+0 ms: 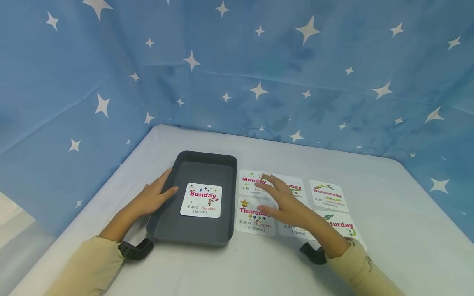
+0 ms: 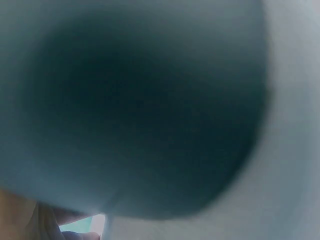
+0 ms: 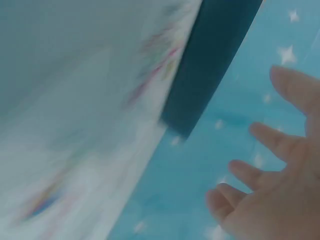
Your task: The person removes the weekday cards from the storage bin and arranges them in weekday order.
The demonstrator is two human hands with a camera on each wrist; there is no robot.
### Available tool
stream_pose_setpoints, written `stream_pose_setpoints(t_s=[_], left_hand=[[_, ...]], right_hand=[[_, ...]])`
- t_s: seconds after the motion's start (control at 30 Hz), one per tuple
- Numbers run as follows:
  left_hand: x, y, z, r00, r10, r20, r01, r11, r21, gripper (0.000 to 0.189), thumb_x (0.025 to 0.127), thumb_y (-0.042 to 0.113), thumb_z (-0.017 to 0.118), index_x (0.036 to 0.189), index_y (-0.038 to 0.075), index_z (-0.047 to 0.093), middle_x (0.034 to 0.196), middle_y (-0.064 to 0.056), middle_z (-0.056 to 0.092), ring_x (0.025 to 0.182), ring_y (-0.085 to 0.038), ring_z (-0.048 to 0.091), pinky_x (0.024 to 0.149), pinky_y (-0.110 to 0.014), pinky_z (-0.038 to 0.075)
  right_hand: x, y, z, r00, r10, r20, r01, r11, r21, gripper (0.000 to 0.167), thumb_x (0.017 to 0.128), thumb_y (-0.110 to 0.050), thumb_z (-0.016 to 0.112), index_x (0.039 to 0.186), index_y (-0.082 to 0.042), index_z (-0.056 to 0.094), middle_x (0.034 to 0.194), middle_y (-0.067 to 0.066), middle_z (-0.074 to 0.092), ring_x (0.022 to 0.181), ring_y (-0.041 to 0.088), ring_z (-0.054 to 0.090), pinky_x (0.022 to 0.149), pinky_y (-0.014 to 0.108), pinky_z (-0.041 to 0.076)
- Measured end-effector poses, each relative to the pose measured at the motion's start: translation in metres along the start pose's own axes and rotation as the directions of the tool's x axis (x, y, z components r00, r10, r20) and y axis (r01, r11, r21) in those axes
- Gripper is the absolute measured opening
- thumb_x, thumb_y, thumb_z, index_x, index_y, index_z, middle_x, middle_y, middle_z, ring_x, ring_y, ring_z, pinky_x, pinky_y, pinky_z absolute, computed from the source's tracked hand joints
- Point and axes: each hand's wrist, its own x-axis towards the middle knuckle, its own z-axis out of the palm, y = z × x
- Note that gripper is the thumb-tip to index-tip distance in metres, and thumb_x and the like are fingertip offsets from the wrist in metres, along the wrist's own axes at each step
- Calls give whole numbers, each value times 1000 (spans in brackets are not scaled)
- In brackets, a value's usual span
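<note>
My left hand point(image 1: 149, 197) rests at the left rim of a dark grey tray point(image 1: 166, 230), its thumb reaching over the edge. A white square Sunday card point(image 1: 201, 200) lies inside that tray. With fingers spread and nothing held, my right hand point(image 1: 286, 203) hovers over the cards right of the tray. Beneath or beside it lie the Monday card point(image 1: 252, 190) and the Thursday card point(image 1: 255, 224). The card ending in "sday" point(image 1: 294, 186) and the Friday card point(image 1: 292, 231) are partly hidden by that hand. In the right wrist view, the right hand's fingers point(image 3: 285, 142) are apart.
Farther right lie the Wednesday card point(image 1: 328, 195) and the Saturday card point(image 1: 342, 224), the latter partly covered by the right arm. A white cloth covers the table point(image 1: 274, 271). Behind and to the left hangs a blue star-patterned curtain point(image 1: 237, 111).
</note>
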Motion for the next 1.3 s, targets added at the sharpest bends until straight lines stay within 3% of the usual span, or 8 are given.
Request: stream_pose_setpoints(t_s=[0.13, 0.23, 0.43, 0.57, 0.77, 1.0, 1.13, 1.3], left_hand=[[7, 7, 4, 1000, 5, -2, -5, 1000, 22, 68, 96, 34, 41, 144, -4, 11, 145, -32, 20, 131, -52, 20, 97, -74, 8], [8, 11, 9, 1000, 3, -6, -3, 999, 40, 67, 96, 34, 42, 144, -4, 13, 144, -32, 23, 130, -52, 22, 97, -73, 9], [7, 17, 17, 1000, -2, 10, 1, 999, 32, 67, 96, 34, 42, 144, -3, 13, 144, -31, 24, 130, -51, 23, 99, -72, 9], [5, 17, 19, 1000, 1, 15, -2, 1000, 28, 66, 96, 33, 42, 144, -3, 13, 144, -31, 24, 130, -51, 23, 98, -73, 9], [2, 13, 12, 1000, -7, 5, 7, 999, 33, 67, 96, 35, 41, 144, -2, 13, 144, -31, 25, 130, -51, 22, 99, -72, 9], [1, 9, 4, 1000, 3, -20, -2, 999, 47, 66, 96, 34, 40, 144, -2, 13, 144, -31, 25, 129, -52, 23, 98, -73, 10], [-1, 7, 3, 1000, 2, -17, -1, 999, 44, 65, 96, 33, 41, 144, -3, 14, 143, -32, 25, 129, -53, 24, 97, -73, 11], [-3, 3, 1, 1000, -9, -23, 10, 1000, 30, 66, 96, 33, 41, 144, -2, 13, 143, -32, 25, 129, -53, 23, 98, -73, 9]], right_hand=[[37, -22, 5, 994, -51, 101, 58, 996, -72, 73, 82, -45, 63, 143, -20, 31, 152, 9, 19, 140, 33, 12, 104, 62, 22], [60, -35, 12, 975, -57, 215, 85, 988, -126, 82, 79, -50, 65, 144, -15, 28, 150, 12, 22, 141, 34, 8, 105, 62, 19], [90, -51, 36, 900, 59, 431, 85, 948, -306, 114, 63, -61, 72, 147, -11, 14, 149, 11, 26, 140, 33, 16, 110, 53, 19], [102, -57, 47, 863, 132, 488, 77, 920, -385, 123, 56, -60, 77, 148, -15, 8, 145, 9, 31, 134, 29, 31, 110, 45, 24], [112, -67, 47, 861, 112, 496, 91, 926, -367, 125, 55, -52, 82, 148, -21, 6, 132, 7, 35, 114, 23, 41, 94, 37, 32], [124, -69, 47, 858, 77, 508, 121, 930, -346, 127, 54, -54, 81, 148, -20, 2, 149, 6, 23, 134, 25, 26, 104, 44, 24], [128, -70, 50, 854, 50, 518, 129, 944, -303, 127, 54, -50, 83, 148, -22, 3, 139, 5, 31, 124, 21, 34, 96, 38, 29], [130, -74, 51, 847, 4, 531, 170, 945, -279, 122, 55, -47, 84, 148, -30, 7, 135, 4, 30, 113, 17, 36, 93, 35, 32]])
